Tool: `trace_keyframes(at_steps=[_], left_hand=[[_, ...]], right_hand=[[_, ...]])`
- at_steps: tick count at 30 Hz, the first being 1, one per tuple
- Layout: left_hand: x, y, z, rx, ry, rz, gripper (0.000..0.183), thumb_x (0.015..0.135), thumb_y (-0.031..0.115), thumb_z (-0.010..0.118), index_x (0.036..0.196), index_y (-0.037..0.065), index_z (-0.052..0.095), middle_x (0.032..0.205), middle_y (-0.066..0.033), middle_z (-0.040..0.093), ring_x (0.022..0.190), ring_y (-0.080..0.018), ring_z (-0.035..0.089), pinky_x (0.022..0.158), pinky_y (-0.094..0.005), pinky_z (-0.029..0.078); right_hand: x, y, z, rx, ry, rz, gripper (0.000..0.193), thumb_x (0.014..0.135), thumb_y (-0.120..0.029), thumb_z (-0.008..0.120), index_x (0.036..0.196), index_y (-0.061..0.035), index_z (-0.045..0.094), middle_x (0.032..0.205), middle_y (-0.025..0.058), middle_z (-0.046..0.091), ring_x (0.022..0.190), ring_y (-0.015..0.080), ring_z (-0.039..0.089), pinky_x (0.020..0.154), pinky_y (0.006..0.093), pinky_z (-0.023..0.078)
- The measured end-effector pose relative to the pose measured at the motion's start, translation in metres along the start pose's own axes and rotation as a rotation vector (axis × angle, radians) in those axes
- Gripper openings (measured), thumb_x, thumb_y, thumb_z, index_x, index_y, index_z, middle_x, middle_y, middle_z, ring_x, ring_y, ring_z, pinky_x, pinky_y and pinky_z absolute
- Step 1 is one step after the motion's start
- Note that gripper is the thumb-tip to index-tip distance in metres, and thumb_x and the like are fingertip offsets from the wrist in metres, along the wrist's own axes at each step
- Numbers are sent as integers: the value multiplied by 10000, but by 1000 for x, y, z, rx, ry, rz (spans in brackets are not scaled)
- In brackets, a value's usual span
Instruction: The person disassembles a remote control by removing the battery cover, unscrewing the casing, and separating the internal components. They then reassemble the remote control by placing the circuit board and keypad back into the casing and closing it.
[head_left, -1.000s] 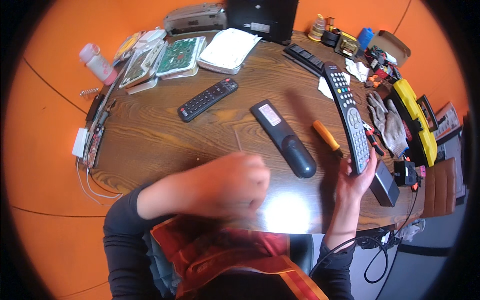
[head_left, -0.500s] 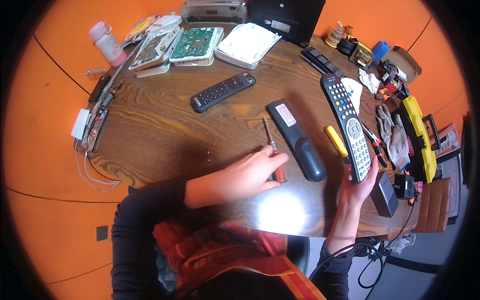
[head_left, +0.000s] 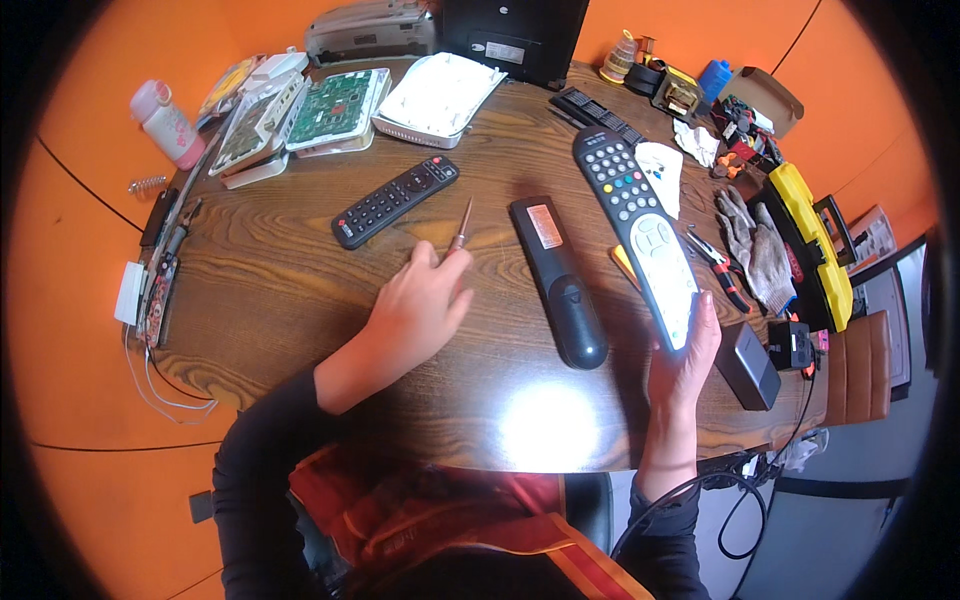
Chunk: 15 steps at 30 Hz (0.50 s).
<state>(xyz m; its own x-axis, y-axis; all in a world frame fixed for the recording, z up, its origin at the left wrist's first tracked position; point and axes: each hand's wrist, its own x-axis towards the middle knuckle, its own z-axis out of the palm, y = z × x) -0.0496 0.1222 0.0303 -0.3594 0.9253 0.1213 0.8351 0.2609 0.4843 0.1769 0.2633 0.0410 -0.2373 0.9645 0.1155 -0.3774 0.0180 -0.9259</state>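
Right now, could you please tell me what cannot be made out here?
Head view: handle of the screwdriver, covered by the left hand.
Head view: rest of the yellow handle, behind the held remote control.
Head view: black panel's top, cut off by the upper edge.

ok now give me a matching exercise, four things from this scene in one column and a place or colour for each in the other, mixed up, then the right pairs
Things:
1 gloves
2 brown-shafted screwdriver
3 bottle
4 pliers

Places and colours:
a pink and white
b red and black handles
c grey, beside the yellow toolbox
d in the left hand

Pairs: 1-c, 2-d, 3-a, 4-b
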Motion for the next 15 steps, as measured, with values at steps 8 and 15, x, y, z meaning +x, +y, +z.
trace_keyframes(at_steps=[8, 15], left_hand=[[-22, 33, -5, 421, 438, 575, 748, 634, 477, 687, 1287, 218, 430, 1364, -144, 322, 1296, -266, 222, 972, -639, 133], [-12, 7, -8, 194, 535, 573, 452, 749, 247, 632, 1155, 85, 517, 1007, -126, 577, 942, -256, 564, 802, -408, 470]], right_hand=[[-2, 6, -4, -172, -300, 8, 370, 873, -348, 459, 829, 10, 537, 586, 61, 559, 392, 76, 472, 320, 178, 343], [-15, 13, 25, 204, -400, 382, 560, 918, -469, 247, 1018, 21, 499, 815, 149, 613, 558, 171, 558, 516, 259, 433]])
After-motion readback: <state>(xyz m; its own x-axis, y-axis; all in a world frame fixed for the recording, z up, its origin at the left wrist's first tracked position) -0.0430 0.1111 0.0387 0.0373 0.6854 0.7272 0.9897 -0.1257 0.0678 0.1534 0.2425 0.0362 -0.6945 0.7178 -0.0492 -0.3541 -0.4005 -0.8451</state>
